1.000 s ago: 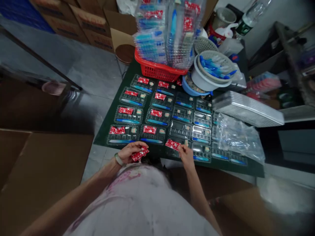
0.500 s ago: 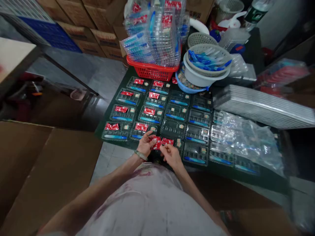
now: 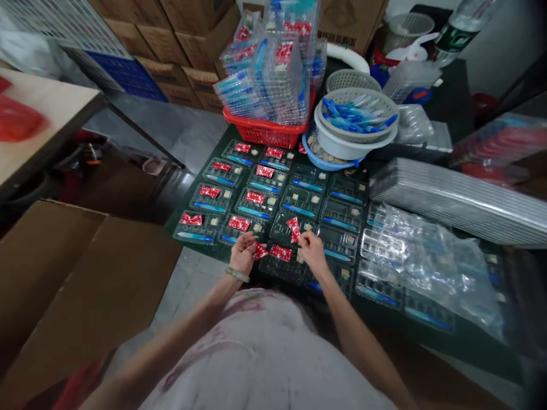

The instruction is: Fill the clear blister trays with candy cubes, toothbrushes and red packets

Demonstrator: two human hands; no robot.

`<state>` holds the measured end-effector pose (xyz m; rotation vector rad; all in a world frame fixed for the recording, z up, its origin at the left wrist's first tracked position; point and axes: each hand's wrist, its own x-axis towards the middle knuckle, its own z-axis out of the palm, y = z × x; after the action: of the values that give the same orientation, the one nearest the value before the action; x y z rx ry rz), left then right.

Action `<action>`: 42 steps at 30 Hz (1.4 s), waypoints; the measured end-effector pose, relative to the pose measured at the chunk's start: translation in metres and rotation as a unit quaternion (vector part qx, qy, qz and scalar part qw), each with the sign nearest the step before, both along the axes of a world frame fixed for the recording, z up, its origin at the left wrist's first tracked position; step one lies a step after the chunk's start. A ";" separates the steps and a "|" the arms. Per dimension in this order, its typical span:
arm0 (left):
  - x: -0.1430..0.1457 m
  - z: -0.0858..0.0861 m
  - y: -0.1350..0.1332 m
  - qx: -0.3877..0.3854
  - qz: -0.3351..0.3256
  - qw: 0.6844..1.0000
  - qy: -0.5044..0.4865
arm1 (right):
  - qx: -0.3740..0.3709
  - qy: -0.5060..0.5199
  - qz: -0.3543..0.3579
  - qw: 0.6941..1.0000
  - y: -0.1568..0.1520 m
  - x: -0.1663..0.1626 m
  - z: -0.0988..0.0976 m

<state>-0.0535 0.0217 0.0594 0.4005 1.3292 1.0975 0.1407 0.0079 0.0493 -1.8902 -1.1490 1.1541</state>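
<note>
My left hand (image 3: 243, 254), with a bracelet at the wrist, pinches a red patterned packet (image 3: 258, 250) near the front edge of the table. My right hand (image 3: 312, 250) grips another small red packet (image 3: 293, 229) by its lower end, above a clear plastic tray (image 3: 280, 224). Between the hands, a third red packet (image 3: 281, 253) lies in the tray closest to me. Rows of similar trays spread over the dark green table. Those on the left hold a red packet, a blue pen (image 3: 195, 236) and a small pale block; several on the right show only pen and block.
A red basket (image 3: 269, 136) piled with filled clear packs stands at the back. Beside it, a bowl of blue pens (image 3: 359, 117) sits in stacked basins. Stacked clear trays (image 3: 461, 199) and a plastic bag (image 3: 431, 259) lie at right. An open carton (image 3: 98, 296) is at left.
My hands have moved apart. The right one has carried a red packet up and right over a tray, while the left keeps a packet in its fingers. The view has shifted slightly.
</note>
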 end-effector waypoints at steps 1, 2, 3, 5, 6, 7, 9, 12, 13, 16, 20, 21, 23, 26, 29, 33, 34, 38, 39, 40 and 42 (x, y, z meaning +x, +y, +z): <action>-0.004 0.002 0.002 -0.012 0.002 1.000 -0.011 | 0.006 -0.077 0.044 0.996 0.014 0.009 -0.002; -0.006 0.005 0.003 -0.022 -0.002 1.000 -0.022 | -0.004 -0.147 0.096 0.984 0.028 0.017 -0.004; -0.008 0.008 0.005 -0.032 -0.008 0.999 -0.033 | -0.024 -0.204 0.147 0.968 0.043 0.022 -0.005; -0.009 0.012 0.008 -0.050 -0.021 0.997 -0.057 | -0.065 -0.276 0.224 0.933 0.069 0.028 -0.005; -0.008 0.013 0.010 -0.055 -0.026 0.996 -0.069 | -0.077 -0.296 0.247 0.919 0.079 0.029 -0.005; -0.007 0.014 0.013 -0.059 -0.028 0.995 -0.080 | -0.079 -0.312 0.254 0.912 0.087 0.027 -0.005; -0.002 0.014 0.021 -0.055 -0.031 0.993 -0.103 | -0.056 -0.337 0.212 0.915 0.093 0.021 -0.002; 0.006 0.012 0.036 -0.026 -0.031 0.991 -0.124 | -0.004 -0.266 0.132 0.955 0.078 0.001 0.007; 0.009 0.011 0.041 -0.008 -0.030 0.992 -0.124 | 0.003 -0.195 0.121 0.973 0.069 -0.008 0.011; 0.020 0.008 0.053 0.063 -0.043 0.992 -0.105 | -0.016 0.056 0.090 0.994 0.040 -0.039 0.021; 0.033 0.009 0.065 0.145 -0.130 0.981 -0.014 | -0.038 0.213 -0.052 0.975 0.034 -0.058 0.025; 0.035 0.009 0.069 0.151 -0.147 0.977 0.017 | -0.037 0.212 -0.072 0.974 0.039 -0.054 0.023; 0.034 0.008 0.080 0.140 -0.155 0.977 0.050 | -0.031 0.163 -0.085 0.982 0.057 -0.039 0.017; 0.022 0.002 0.095 0.101 -0.143 0.984 0.042 | -0.020 -0.041 -0.040 0.998 0.094 -0.004 -0.001; -0.002 -0.008 0.105 0.074 -0.144 0.986 0.042 | -0.031 -0.194 0.011 0.980 0.134 0.024 -0.018; -0.040 -0.023 0.105 0.028 -0.131 0.990 0.043 | -0.066 -0.247 0.029 0.966 0.173 0.031 -0.025; -0.048 -0.026 0.104 0.016 -0.128 0.991 0.044 | -0.071 -0.259 0.032 0.963 0.179 0.028 -0.025; -0.068 -0.038 0.099 -0.019 -0.127 0.991 0.047 | -0.092 -0.349 0.026 0.932 0.186 0.015 -0.020; -0.070 -0.041 0.099 -0.026 -0.127 0.991 0.046 | -0.096 -0.371 0.029 0.923 0.184 0.012 -0.019; -0.070 -0.043 0.099 -0.032 -0.128 0.990 0.046 | -0.100 -0.387 0.034 0.916 0.180 0.009 -0.018; -0.069 -0.045 0.101 -0.040 -0.135 0.989 0.051 | -0.095 -0.390 0.037 0.915 0.168 0.005 -0.017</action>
<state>-0.1227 0.1226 0.0142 0.5649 1.3588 0.8036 0.1458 0.1756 0.0323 -2.5888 -1.5625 0.5355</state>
